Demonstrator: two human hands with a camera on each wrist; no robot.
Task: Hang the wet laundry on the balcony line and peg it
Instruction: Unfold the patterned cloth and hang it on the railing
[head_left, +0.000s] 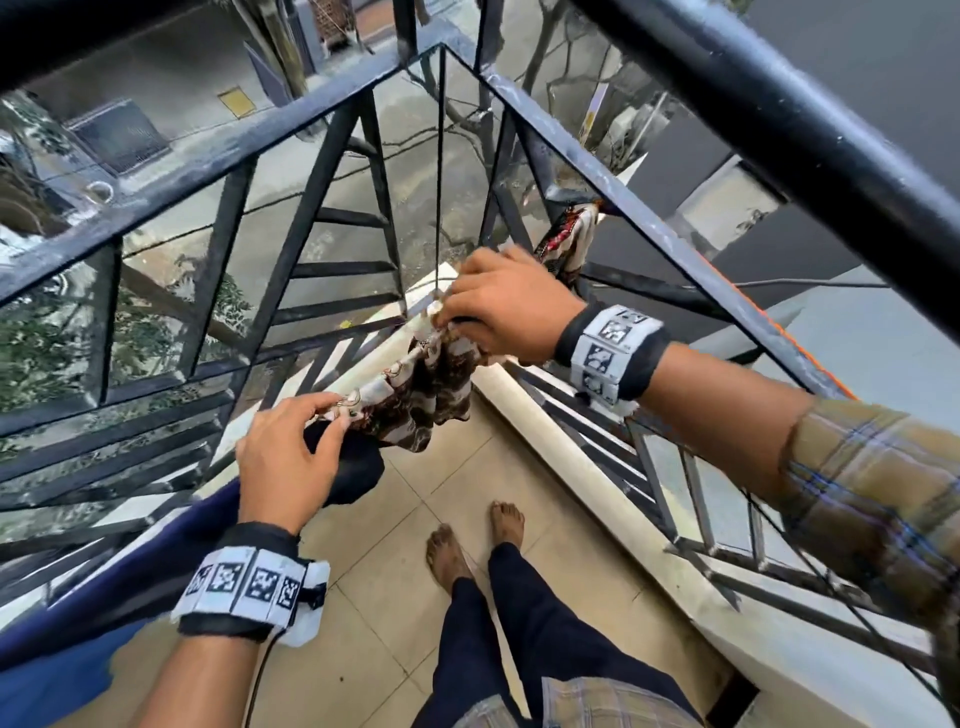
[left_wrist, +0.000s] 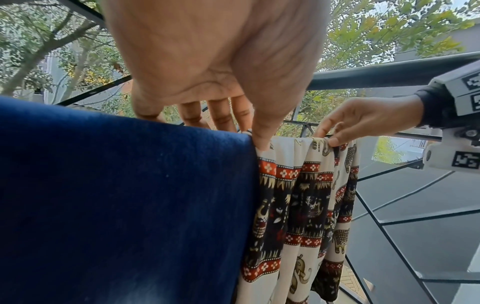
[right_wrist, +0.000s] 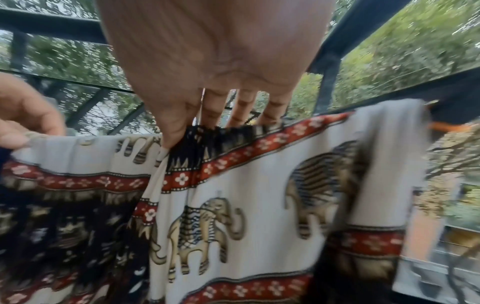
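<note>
The left hand pinches the top edge of the elephant cloth with thumb and fingers. The right hand pinches the same edge further along. The thin, soft cloth hangs in folds over the line, right beside a thick blue cloth, inside the black metal railing.

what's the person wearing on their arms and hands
Both hands, left hand and right hand, are bare. Each wrist carries a black band with white blocks printed with square black-and-white markers. A thin black cable trails from the left band. The right arm has a rolled plaid sleeve.
</note>
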